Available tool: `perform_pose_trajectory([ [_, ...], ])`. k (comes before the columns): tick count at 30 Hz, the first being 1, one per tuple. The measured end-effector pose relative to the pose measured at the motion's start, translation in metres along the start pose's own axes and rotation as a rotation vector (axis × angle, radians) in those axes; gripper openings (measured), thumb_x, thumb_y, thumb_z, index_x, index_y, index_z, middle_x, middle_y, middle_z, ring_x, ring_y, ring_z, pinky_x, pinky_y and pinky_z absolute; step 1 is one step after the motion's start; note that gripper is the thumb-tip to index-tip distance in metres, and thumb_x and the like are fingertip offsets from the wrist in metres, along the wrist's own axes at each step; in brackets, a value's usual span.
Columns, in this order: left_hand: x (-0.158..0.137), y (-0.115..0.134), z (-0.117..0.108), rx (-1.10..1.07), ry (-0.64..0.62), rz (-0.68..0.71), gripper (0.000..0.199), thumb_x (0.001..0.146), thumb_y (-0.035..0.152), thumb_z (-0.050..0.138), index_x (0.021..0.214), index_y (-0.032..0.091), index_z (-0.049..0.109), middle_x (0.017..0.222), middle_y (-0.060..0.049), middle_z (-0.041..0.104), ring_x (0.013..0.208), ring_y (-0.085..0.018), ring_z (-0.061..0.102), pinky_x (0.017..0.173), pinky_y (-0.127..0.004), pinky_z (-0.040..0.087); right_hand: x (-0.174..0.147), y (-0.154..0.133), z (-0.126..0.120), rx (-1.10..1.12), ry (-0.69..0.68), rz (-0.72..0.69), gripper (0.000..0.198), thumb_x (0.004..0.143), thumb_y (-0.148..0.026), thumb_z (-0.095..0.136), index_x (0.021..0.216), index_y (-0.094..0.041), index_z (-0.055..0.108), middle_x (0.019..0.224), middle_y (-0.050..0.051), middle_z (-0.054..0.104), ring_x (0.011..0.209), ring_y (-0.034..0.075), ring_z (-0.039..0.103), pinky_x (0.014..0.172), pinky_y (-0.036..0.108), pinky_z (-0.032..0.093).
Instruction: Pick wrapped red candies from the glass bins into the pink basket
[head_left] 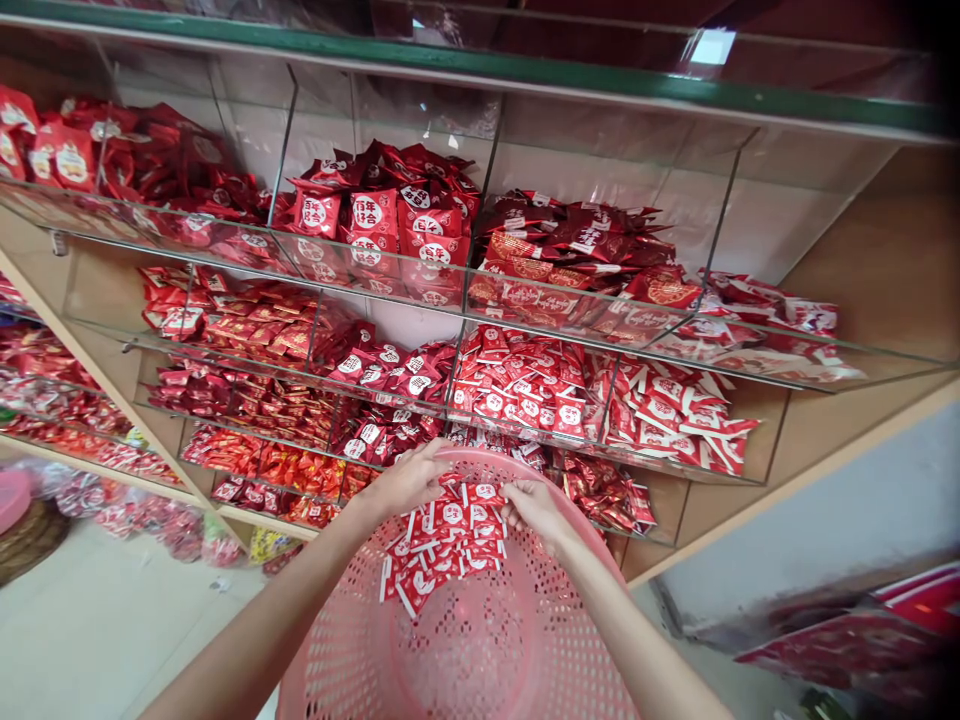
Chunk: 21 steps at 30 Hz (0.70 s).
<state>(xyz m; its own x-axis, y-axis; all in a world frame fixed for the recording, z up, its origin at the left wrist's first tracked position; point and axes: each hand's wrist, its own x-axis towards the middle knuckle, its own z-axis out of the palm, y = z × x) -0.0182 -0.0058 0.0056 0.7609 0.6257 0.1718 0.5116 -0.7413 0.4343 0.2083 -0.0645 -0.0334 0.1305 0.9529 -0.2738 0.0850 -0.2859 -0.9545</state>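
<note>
A pink perforated plastic basket (457, 655) sits low in front of me. Small red-and-white candy packets (450, 545) lie in a heap against its far inner side. My right hand (534, 510) is closed in a pinch at the edge of a red candy packet (484, 493) on top of that heap. To its left, my left hand (409, 482) reaches over the far rim beside the packets, its fingers bent and apart. I see nothing held in it, though its underside is hidden. The basket's bottom shows bare plastic toward me.
Glass-fronted shelves (540, 330) with red packets span the view beyond the basket. A thick glass edge (480, 65) crosses the top. Bagged goods (180, 530) and a wicker basket (34, 540) stand on the floor at left. Red packages (847, 650) lie at lower right.
</note>
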Motion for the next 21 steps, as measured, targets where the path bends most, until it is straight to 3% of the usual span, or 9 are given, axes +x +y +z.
perform_pose_trajectory([
  [4,0.000,0.003,-0.001,0.030,-0.007,-0.004,0.013,0.074,0.007,0.045,0.067,0.017,0.050,0.125,-0.009,0.047,0.107,-0.025,0.054,0.088,-0.037,0.044,0.004,-0.005,0.008,-0.053,-0.035,0.077,0.021,0.077,-0.017,0.052,0.056,-0.017,0.051,0.046,0.000,0.057,0.036,0.007,0.044,0.037,0.018,0.030],
  [15,0.000,-0.007,0.013,0.143,-0.011,-0.035,0.016,0.068,0.004,0.048,0.070,0.017,0.056,0.137,-0.009,0.042,0.121,-0.031,0.044,0.096,-0.048,0.040,0.017,-0.007,0.022,-0.118,-0.076,0.109,0.024,0.083,-0.017,0.050,0.059,-0.017,0.050,0.048,-0.002,0.057,0.037,0.006,0.043,0.038,0.018,0.029],
  [21,-0.002,0.001,0.008,0.146,-0.002,-0.041,0.008,0.067,0.014,0.058,0.068,0.016,0.051,0.140,-0.012,0.038,0.113,-0.033,0.049,0.089,-0.050,0.044,0.017,-0.008,0.010,-0.340,-0.012,-0.070,0.039,0.085,-0.042,0.051,0.053,-0.019,0.049,0.043,-0.002,0.052,0.038,0.010,0.044,0.043,0.022,0.032],
])
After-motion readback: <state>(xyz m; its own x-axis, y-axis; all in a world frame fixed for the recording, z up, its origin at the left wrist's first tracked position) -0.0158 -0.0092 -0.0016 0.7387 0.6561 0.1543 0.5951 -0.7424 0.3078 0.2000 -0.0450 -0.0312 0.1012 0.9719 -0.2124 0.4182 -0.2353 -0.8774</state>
